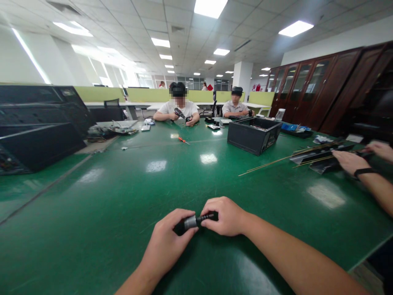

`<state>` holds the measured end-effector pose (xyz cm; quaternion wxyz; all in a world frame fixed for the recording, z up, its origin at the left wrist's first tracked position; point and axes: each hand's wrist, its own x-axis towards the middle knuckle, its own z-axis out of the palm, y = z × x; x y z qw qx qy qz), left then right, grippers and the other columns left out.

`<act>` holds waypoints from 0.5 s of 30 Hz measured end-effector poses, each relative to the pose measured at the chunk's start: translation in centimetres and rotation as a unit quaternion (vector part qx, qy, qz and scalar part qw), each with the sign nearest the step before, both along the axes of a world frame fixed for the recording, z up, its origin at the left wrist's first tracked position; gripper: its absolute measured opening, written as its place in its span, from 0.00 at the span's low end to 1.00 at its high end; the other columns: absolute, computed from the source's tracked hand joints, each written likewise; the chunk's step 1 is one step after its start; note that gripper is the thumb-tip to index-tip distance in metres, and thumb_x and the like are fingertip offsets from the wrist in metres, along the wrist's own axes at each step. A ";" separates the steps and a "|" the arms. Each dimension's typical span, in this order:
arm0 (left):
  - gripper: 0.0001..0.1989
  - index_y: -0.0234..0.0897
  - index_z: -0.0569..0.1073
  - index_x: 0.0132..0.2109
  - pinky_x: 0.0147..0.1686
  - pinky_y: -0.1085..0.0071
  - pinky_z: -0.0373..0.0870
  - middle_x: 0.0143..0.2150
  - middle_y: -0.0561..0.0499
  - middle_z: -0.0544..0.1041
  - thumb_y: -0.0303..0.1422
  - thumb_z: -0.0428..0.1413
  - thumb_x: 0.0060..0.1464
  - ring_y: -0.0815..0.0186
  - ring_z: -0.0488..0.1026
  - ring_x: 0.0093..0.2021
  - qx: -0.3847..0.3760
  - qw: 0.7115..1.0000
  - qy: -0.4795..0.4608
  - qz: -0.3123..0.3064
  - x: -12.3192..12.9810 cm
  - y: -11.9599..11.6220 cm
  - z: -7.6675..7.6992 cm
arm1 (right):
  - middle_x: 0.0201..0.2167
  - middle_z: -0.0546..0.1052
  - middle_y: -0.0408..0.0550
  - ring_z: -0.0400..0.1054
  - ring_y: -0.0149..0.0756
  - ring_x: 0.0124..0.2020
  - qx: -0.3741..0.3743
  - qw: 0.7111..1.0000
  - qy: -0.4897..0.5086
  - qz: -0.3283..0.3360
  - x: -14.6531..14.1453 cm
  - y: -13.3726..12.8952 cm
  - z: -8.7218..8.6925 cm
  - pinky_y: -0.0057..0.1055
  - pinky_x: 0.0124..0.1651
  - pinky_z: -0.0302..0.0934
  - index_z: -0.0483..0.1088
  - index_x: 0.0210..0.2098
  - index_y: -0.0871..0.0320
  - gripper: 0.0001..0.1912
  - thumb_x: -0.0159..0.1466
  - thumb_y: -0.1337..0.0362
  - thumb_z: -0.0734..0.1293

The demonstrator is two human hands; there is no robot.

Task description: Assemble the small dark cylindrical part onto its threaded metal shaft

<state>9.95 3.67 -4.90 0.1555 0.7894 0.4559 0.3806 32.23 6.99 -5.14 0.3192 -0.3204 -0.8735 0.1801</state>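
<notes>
In front of me, low over the green table, my left hand (172, 233) is closed round a black-and-silver cylinder (190, 222). Its grey metal band shows between thumb and fingers, and its black end goes into my palm. My right hand (225, 216) pinches a narrower black ribbed piece (209, 217) between thumb and fingers. The ribbed piece lies in line with the cylinder and meets its right end. Whether the two are joined or only touching, I cannot tell.
A black computer case (258, 135) stands ahead; dark cases (43, 139) are at left. An orange screwdriver (183, 140) lies mid-table. At right, a co-worker's hands (350, 162) are near thin brass-coloured rods (270, 165) and dark metal channels (322, 162). Two people sit opposite, one holding a power drill (179, 112).
</notes>
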 end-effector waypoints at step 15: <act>0.10 0.46 0.78 0.44 0.43 0.68 0.73 0.40 0.54 0.80 0.33 0.62 0.52 0.62 0.78 0.41 -0.009 1.000 -0.006 -0.002 -0.1 0.1 -0.1 | 0.32 0.78 0.47 0.72 0.36 0.34 0.003 1.000 0.000 -0.002 0.1 0.0 0.2 0.29 0.39 0.63 0.76 0.37 0.58 0.07 0.60 0.62 0.71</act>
